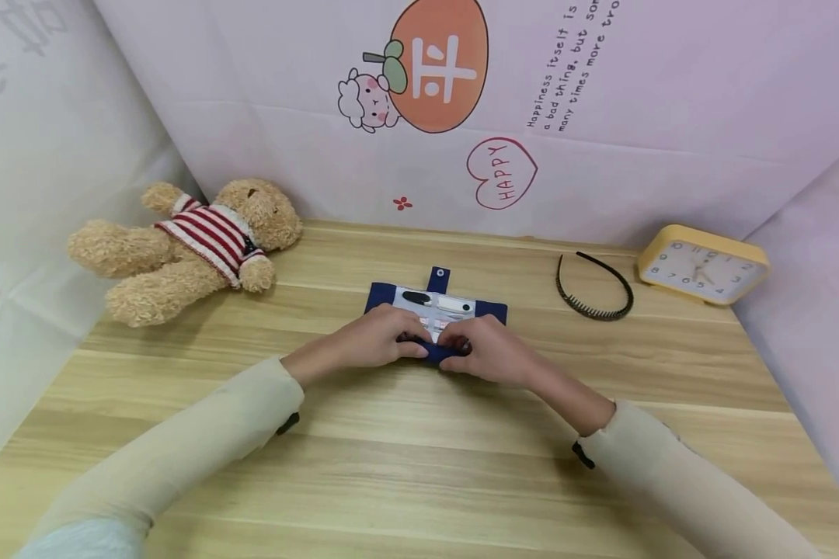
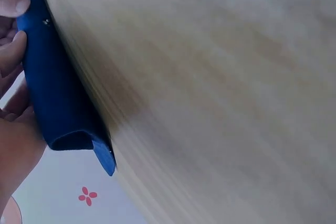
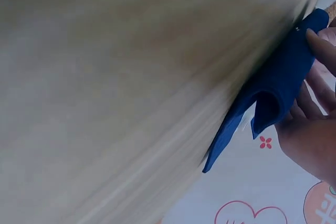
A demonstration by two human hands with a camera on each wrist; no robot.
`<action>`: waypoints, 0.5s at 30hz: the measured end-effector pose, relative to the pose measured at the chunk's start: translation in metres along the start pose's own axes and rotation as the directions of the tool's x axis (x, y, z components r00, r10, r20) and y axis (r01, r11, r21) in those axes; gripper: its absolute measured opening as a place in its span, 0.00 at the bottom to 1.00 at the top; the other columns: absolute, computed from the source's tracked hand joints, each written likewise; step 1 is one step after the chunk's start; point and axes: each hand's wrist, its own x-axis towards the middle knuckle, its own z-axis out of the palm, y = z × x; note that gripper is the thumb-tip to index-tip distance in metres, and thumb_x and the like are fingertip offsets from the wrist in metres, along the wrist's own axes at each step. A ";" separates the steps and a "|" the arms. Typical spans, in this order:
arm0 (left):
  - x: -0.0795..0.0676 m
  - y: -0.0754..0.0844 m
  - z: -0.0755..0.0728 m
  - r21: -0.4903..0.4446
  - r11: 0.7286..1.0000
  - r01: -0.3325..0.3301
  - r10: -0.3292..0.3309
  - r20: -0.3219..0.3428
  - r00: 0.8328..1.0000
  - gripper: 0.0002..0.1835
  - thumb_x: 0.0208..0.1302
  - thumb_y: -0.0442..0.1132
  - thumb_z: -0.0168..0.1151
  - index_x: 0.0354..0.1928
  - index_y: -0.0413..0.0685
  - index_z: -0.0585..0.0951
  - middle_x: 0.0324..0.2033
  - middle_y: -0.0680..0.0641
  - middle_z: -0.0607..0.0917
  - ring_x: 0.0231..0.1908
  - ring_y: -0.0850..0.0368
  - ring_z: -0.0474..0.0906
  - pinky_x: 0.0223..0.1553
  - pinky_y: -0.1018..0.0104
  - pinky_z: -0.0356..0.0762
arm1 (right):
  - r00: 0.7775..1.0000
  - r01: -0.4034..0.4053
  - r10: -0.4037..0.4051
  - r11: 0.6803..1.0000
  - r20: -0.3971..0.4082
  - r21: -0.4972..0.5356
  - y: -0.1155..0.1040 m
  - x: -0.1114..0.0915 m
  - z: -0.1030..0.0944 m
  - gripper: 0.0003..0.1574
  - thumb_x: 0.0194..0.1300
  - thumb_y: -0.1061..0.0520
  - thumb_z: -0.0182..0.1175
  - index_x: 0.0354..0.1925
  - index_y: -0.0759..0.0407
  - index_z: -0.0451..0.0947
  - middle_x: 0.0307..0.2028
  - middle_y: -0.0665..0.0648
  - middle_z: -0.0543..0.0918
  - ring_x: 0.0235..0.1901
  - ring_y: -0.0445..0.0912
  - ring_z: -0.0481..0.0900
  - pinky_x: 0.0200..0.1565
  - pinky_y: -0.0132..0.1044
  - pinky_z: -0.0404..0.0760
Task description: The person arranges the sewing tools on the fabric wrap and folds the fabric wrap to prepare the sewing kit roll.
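Note:
A navy fold-up cloth pouch (image 1: 491, 311) lies spread on the table in the head view, its pale lining facing up. A dark oval piece (image 1: 416, 297) and a white-handled piece (image 1: 456, 305) sit in the lining; their kinds are unclear. My left hand (image 1: 377, 338) pinches the pouch's near edge between thumb and fingers, and my right hand (image 1: 496, 351) grips the same edge just to the right. Both wrist views show that edge of the pouch (image 2: 58, 87) curled upward into a roll. A strap with a snap (image 1: 438, 279) sticks out from the far side.
At the back left a teddy bear (image 1: 203, 241) in a striped shirt lies against the cloth wall (image 1: 266, 163). A dark toothed headband (image 1: 601, 313) and a yellow clock (image 1: 702, 264) are at the right. Wooden tabletop (image 1: 419, 466) extends in front of the hands.

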 end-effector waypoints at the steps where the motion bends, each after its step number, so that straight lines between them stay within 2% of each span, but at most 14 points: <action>1: 0.001 0.000 0.000 -0.005 1.000 0.013 -0.013 0.001 1.000 0.12 0.71 0.41 0.66 0.51 0.46 0.87 0.44 0.53 0.87 0.43 0.64 0.80 0.48 0.65 0.78 | 1.000 0.003 -0.003 1.000 -0.006 -0.003 0.000 0.001 0.000 0.13 0.62 0.57 0.73 0.45 0.57 0.86 0.37 0.49 0.88 0.37 0.39 0.83 0.41 0.37 0.83; 4: 0.002 0.002 -0.002 -0.013 0.999 0.053 -0.053 0.009 0.999 0.12 0.71 0.42 0.65 0.52 0.47 0.85 0.45 0.53 0.87 0.43 0.63 0.79 0.49 0.63 0.77 | 1.000 0.012 -0.012 1.000 -0.011 0.010 0.004 0.004 -0.003 0.12 0.64 0.59 0.72 0.46 0.58 0.86 0.38 0.50 0.89 0.38 0.39 0.85 0.42 0.37 0.84; 7: 0.002 0.003 -0.004 0.026 0.998 0.057 -0.057 0.008 0.998 0.14 0.69 0.43 0.68 0.52 0.47 0.85 0.46 0.52 0.86 0.46 0.60 0.79 0.52 0.61 0.77 | 1.000 0.011 -0.011 0.999 0.004 0.053 0.008 0.007 -0.007 0.10 0.65 0.60 0.71 0.45 0.59 0.85 0.38 0.51 0.89 0.40 0.40 0.86 0.44 0.40 0.84; 12: 0.001 0.005 -0.006 0.207 0.978 0.005 0.005 -0.047 0.999 0.16 0.65 0.48 0.72 0.50 0.48 0.87 0.48 0.52 0.85 0.49 0.58 0.80 0.54 0.60 0.77 | 0.998 -0.034 0.026 0.988 0.054 0.148 0.015 0.011 -0.014 0.08 0.68 0.60 0.68 0.45 0.59 0.85 0.39 0.52 0.89 0.41 0.43 0.85 0.47 0.43 0.82; 15: 0.002 0.004 -0.006 0.267 0.964 -0.021 0.048 -0.096 0.994 0.15 0.64 0.49 0.72 0.48 0.50 0.88 0.46 0.52 0.86 0.48 0.58 0.80 0.53 0.60 0.78 | 0.995 -0.064 0.047 0.974 0.084 0.218 0.021 0.015 -0.017 0.08 0.69 0.60 0.66 0.46 0.62 0.85 0.39 0.53 0.89 0.40 0.44 0.85 0.46 0.41 0.82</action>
